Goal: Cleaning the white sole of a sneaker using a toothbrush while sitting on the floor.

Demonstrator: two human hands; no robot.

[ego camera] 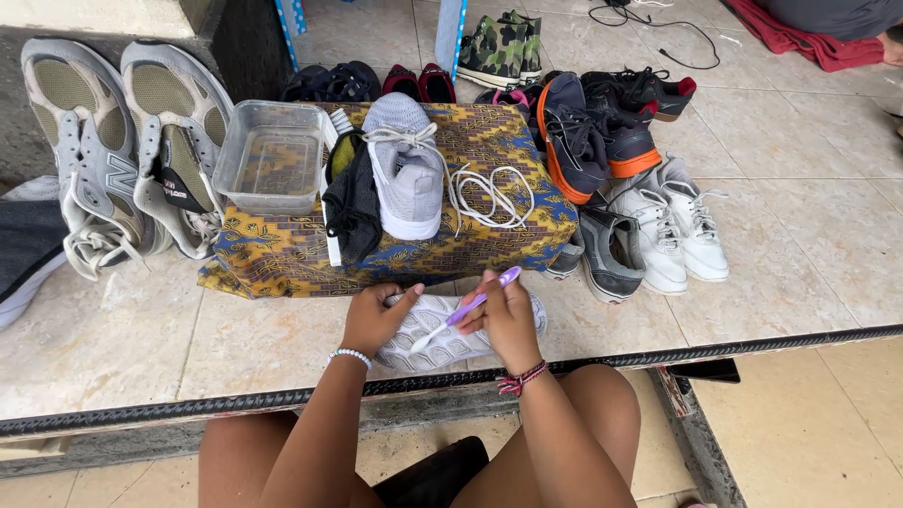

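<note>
White sneaker (442,334) lies sole-up on the tiled ledge (122,348), just in front of the batik-covered box (282,259), between the person's two hands.

Biggest first: ledge runs across the whole view, black ribbed edging along its near side. Batik box sits on it, carrying a clear plastic tub of water (271,155), a dark cloth (350,202), a grey knit sneaker (406,174) toe toward the camera, and loose white laces (489,193) beside it. Left of the box, a grey running pair (122,141) leans sole-out against the wall. Right of the box, a navy-and-orange pair (588,132) and a white lace-up pair (673,226), more shoes behind.

Left hand (376,320) clamps the sneaker's near end, thumb over the top, pinning it to the tile. Right hand (508,320) is closed round a purple toothbrush (468,309); bristle end points down-left onto the sole tread, handle tip up past the knuckles. Hands close together, not touching, sneaker spans the gap.

Doing this well, my read: keep the left grip firm so the sole doesn't skid on tile, work bristles along the tread grooves in short strokes, angle the head into the channels, not flat across. Tub is within reach behind for re-wetting. Whether bristles are wet or soapy: can't tell, too small.
</note>
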